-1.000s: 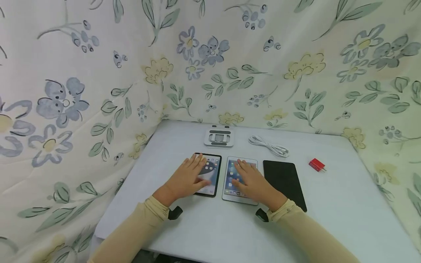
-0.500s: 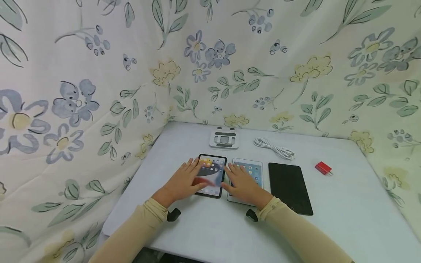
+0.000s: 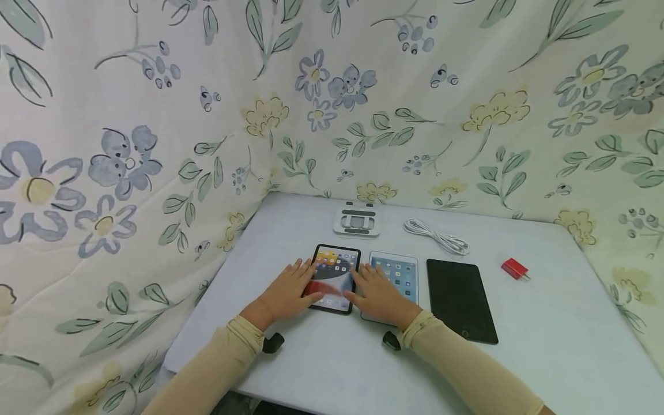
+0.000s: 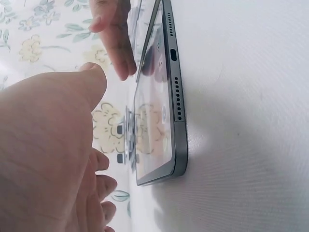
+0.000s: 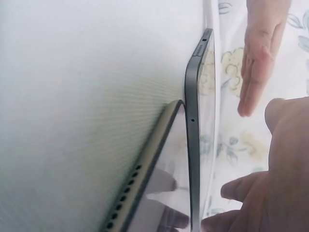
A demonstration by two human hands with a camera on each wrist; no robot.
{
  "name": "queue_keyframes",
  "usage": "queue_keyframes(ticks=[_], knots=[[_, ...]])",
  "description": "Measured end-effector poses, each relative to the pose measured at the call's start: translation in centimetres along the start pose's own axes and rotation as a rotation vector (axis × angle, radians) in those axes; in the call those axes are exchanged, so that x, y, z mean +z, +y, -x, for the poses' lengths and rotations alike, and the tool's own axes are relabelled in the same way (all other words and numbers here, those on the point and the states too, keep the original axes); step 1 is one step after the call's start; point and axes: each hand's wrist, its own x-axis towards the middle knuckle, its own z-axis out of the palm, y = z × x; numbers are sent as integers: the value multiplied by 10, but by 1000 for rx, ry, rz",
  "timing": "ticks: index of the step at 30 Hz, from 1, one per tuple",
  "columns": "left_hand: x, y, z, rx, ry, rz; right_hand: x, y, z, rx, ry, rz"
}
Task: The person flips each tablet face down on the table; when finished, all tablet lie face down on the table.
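Observation:
A tablet with a black bezel and a lit screen (image 3: 334, 282) lies flat on the table between my hands. My left hand (image 3: 285, 295) is at its left edge, fingers extended. Across from it, my right hand (image 3: 383, 298) reaches over the lower left of a white-framed tablet (image 3: 402, 271), its extended fingertips near the black-bezel tablet's right edge. Whether the fingers touch that edge is hard to tell. The left wrist view shows the port side of the black-bezel tablet (image 4: 181, 135). In the right wrist view, the fingers of my right hand (image 5: 285, 169) appear above the screens.
To the right lies a dark tablet or cover (image 3: 461, 302), with a red charger plug (image 3: 515, 268) beyond it. A white folding stand (image 3: 357, 220) and a coiled white cable (image 3: 438, 236) lie farther back. Floral fabric (image 3: 332, 115) hangs behind the white table (image 3: 332, 369).
My right hand has moved left from the white-framed tablet's screen towards the black-bezel tablet. My left hand has drawn back to that tablet's left edge, uncovering more screen. The head view has shifted slightly.

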Motion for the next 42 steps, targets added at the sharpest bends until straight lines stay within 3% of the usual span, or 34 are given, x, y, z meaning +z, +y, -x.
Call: queue_keyframes(ticks=[5, 12, 29, 42], knots=[[5, -1, 0, -47, -27, 24, 3, 0, -1, 6, -15, 1], [14, -5, -1, -50, -77, 26, 4, -3, -5, 9, -31, -58], [13, 1, -6, -81, -82, 22, -7, -9, -10, 170, -16, -773], [13, -1, -8, -64, -55, 37, -15, -10, -14, 307, 9, -1050]])
